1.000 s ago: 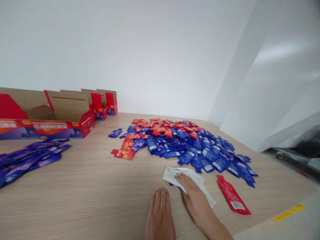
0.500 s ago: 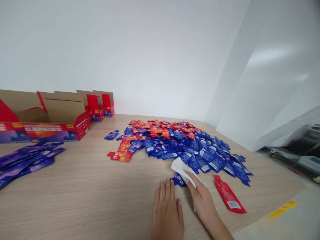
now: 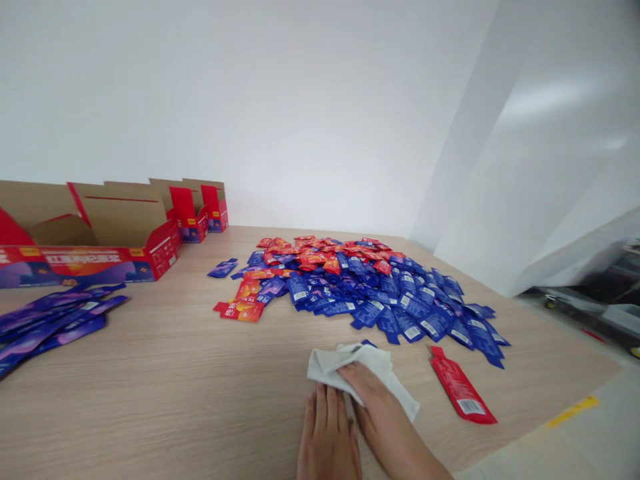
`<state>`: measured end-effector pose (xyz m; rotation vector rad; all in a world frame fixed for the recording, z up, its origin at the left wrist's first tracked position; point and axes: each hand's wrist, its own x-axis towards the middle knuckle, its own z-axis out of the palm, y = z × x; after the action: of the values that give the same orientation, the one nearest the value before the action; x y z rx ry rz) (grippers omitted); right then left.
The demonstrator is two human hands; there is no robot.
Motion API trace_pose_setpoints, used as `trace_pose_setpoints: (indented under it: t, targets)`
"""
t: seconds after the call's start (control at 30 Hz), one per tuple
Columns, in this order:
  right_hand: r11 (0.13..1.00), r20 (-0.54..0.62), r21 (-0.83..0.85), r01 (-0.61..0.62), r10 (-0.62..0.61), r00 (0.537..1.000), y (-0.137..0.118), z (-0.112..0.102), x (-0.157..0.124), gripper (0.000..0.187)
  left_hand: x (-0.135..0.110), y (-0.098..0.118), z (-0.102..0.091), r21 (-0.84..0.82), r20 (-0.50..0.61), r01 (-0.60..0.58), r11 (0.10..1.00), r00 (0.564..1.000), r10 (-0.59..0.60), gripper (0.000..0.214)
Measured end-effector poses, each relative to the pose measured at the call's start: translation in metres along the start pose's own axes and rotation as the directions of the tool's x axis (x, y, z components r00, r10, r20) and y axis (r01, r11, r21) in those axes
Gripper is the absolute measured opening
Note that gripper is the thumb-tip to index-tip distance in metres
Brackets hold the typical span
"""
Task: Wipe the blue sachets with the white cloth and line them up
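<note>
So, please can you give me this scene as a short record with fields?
Left hand: flat on the wood-grain table, beside the cloth
Right hand: on a white cloth
Near the hands: red sachet
Centre: pile of blue and red sachets
Left side: purple sachets
Back: red-printed cardboard boxes
</note>
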<state>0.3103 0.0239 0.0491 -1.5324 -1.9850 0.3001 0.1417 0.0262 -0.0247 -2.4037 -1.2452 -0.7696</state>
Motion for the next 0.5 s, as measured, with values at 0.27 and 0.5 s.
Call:
trace_pose_setpoints:
  t: [0.27, 0.5]
  targets:
    - [0.997, -0.05, -0.076, -0.03, 0.026, 0.998, 0.006, -0.003, 0.0, 0.069, -0.004, 0.013, -0.004, 0.048, -0.029, 0.113, 0.992, 0.993, -0.112, 0.046]
    - [0.972, -0.17, -0.145, -0.183, 0.157, 0.973, 0.019, -0.004, -0.008, 0.07, -0.013, 0.013, -0.006, 0.054, -0.037, 0.131, 0.99, 0.991, -0.129, 0.048]
